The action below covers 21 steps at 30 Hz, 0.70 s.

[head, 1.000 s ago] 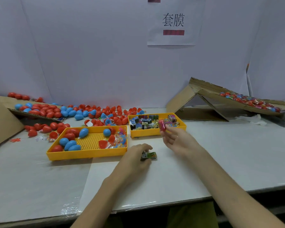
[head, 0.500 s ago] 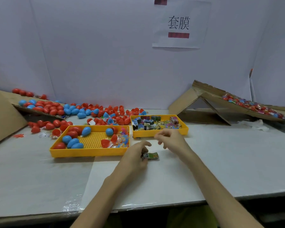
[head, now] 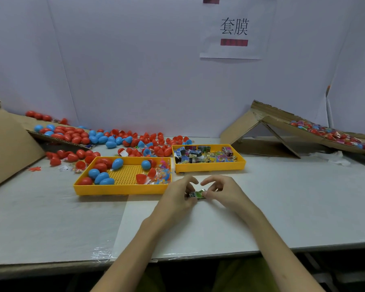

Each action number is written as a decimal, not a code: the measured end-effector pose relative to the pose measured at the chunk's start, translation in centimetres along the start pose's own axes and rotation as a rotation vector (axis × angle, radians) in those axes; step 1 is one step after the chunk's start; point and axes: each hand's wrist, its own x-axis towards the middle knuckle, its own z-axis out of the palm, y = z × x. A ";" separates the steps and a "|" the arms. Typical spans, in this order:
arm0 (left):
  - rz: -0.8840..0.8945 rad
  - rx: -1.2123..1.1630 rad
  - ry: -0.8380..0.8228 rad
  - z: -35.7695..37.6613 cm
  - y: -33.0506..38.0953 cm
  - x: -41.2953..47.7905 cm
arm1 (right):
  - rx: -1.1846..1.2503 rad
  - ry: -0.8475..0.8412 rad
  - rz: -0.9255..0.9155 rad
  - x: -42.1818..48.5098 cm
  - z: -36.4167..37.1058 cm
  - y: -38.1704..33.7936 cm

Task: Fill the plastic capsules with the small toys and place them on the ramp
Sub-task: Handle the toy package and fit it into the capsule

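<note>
- A small toy packet is pinched at both ends: curled fingers of the left hand on one side, the right hand on the other.
- It's held low over the table, just near of the two trays.
- Red and blue capsules are kept in the left yellow tray.
- More toy packets are piled in the right yellow tray.
- Filled capsules are seen on the cardboard ramp, far right.
</note>
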 end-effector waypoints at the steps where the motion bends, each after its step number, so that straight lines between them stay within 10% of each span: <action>1: -0.001 0.002 -0.001 0.0 0.0 0.0 | 0.003 0.003 0.005 0.1 0.0 0.0; 21: -0.024 0.003 0.001 0.2 -0.7 0.3 | -0.046 0.068 -0.030 0.0 0.4 -0.1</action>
